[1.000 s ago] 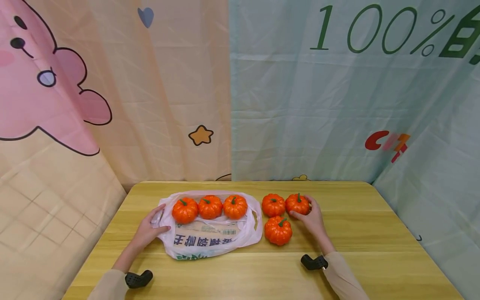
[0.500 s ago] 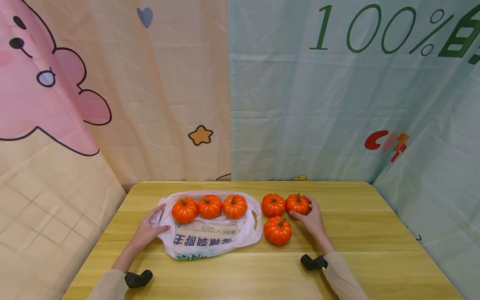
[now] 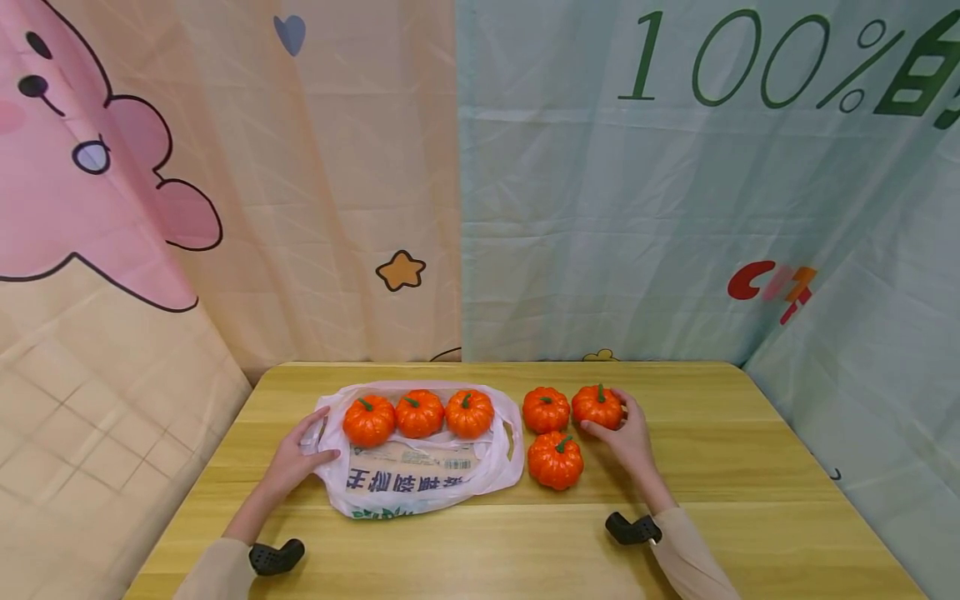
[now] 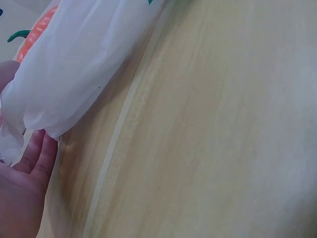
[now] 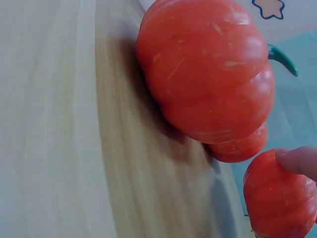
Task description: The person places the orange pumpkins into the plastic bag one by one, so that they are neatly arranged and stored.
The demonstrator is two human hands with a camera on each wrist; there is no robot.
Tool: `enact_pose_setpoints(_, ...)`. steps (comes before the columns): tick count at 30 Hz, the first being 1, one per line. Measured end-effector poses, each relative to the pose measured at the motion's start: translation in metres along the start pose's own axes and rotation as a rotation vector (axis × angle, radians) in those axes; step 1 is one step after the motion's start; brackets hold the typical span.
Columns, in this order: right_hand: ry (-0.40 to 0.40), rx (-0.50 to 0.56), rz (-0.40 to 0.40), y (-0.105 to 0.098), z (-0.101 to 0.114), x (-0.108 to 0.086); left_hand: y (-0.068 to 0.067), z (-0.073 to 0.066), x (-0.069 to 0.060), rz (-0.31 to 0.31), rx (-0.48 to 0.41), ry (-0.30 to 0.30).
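In the head view my left hand (image 3: 291, 460) grips the left end of a white plastic bag (image 3: 495, 471) lying on the table. In the left wrist view, bag film (image 4: 74, 64) passes between the thumb and the other fingers (image 4: 45, 156). Three orange toy pumpkins with green stems, one of them the middle pumpkin (image 3: 420, 415), sit in a row on the bag. To its right, my right hand (image 3: 633, 440) pinches a pumpkin (image 3: 595, 407) between thumb and fingers. Beside it are a back pumpkin (image 3: 545, 411) and a front pumpkin (image 3: 555, 461).
A printed brown panel (image 3: 408, 467) with dark characters shows in the bag. The wooden table (image 3: 480, 550) ends at a patterned curtain (image 3: 345, 208) behind. Black wrist cameras are worn on both arms, such as the right one (image 3: 632, 528).
My right hand has shifted slightly right with its pumpkin, which now stands a little apart from the back pumpkin. The left hand and bag have not visibly moved.
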State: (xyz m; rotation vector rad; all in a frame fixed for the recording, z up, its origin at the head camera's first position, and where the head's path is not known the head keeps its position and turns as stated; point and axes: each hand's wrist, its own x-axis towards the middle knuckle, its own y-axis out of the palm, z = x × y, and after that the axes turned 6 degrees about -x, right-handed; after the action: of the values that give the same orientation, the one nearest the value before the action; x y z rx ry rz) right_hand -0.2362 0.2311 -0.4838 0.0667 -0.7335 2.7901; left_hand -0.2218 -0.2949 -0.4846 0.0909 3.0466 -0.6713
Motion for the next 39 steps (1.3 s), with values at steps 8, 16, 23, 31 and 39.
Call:
enact_pose_setpoints(8,-0.014,-0.003,0.016,-0.008,0.014,-0.009,0.0,-0.001,0.0,-0.002,0.001,0.006)
enact_pose_setpoints(16,-0.082,-0.017,-0.006,-0.009,0.036,-0.02,0.0,-0.002,-0.001,0.012,0.014,0.02)
enact_pose_setpoints(23,-0.136,-0.03,-0.041,0.0,0.05,-0.027,0.0,-0.003,-0.002,0.011,0.016,0.03)
enact_pose_setpoints(31,-0.174,0.011,-0.075,0.015,0.067,-0.035,-0.001,0.001,-0.001,0.017,0.01,0.033)
enact_pose_setpoints(39,-0.248,0.057,-0.085,0.039,0.085,-0.044,-0.001,0.0,0.0,0.015,0.006,0.048)
